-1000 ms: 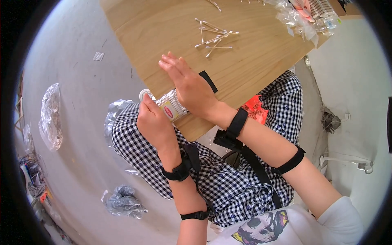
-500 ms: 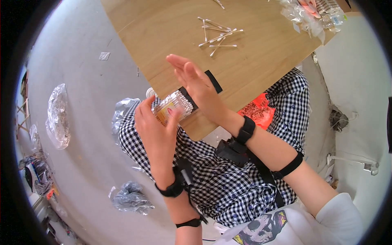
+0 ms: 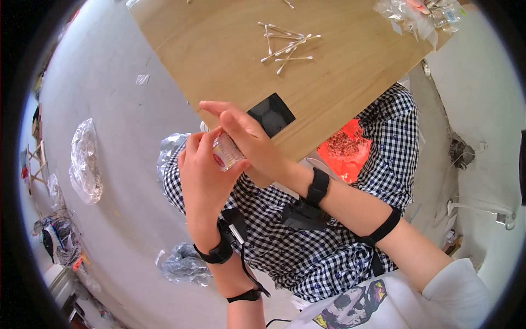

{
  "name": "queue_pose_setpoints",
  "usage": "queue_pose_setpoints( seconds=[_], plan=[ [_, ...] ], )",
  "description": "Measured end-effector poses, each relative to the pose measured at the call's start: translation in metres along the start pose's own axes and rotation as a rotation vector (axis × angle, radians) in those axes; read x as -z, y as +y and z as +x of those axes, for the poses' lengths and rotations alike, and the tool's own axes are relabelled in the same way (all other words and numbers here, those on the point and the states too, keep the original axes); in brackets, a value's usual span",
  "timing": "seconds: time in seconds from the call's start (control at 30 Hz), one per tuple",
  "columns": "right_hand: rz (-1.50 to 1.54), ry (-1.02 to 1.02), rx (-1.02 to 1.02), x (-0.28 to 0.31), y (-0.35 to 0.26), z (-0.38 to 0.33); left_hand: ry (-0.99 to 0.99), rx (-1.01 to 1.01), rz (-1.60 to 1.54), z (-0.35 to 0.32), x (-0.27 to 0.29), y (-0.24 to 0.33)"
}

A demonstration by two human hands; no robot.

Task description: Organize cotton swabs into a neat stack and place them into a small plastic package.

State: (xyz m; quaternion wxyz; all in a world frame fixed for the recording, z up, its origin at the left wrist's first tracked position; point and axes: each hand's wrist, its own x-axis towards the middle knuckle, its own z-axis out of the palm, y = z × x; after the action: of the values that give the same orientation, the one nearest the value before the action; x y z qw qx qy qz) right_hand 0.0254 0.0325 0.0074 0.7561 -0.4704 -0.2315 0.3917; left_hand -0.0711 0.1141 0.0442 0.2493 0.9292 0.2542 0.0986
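We have a small clear container (image 3: 226, 152) pinched between both our hands, just off the near corner of the wooden table (image 3: 219, 49) and above our checked lap. Our left hand (image 3: 201, 175) wraps it from about seven o'clock, fingers curled narrow around its lower body, so that hand is holding the container. Our right hand (image 3: 246, 137) comes in from about four o'clock and lies flat and open over the top end, fingers stretched toward ten o'clock; the palm touches the container, but we cannot tell whether it grips it or only presses on it.

The container's long axis seems to run roughly from eleven o'clock to five o'clock, with its upper end hidden under our right palm. Both hands touch it, the left carrying most of it.

A black square lid (image 3: 270, 113) lies on the table at about one o'clock from the container, just beside our right hand's fingers. A loose bunch of cotton swabs (image 3: 285, 46) lies farther up the table at twelve to one o'clock, well apart from both hands.
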Motion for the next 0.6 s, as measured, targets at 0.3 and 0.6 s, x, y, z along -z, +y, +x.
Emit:
queue_pose_setpoints(
  seconds=[0.3, 0.6],
  plan=[
    [-0.087, 0.147, -0.018, 0.042, -0.03, -0.048, -0.153, 0.457, -0.075, 0.0, 0.019, -0.025],
    [0.112, -0.075, -0.128, 0.021, -0.078, -0.068, 0.316, 0.183, -0.971, -0.007, 0.003, 0.053]
  ],
)
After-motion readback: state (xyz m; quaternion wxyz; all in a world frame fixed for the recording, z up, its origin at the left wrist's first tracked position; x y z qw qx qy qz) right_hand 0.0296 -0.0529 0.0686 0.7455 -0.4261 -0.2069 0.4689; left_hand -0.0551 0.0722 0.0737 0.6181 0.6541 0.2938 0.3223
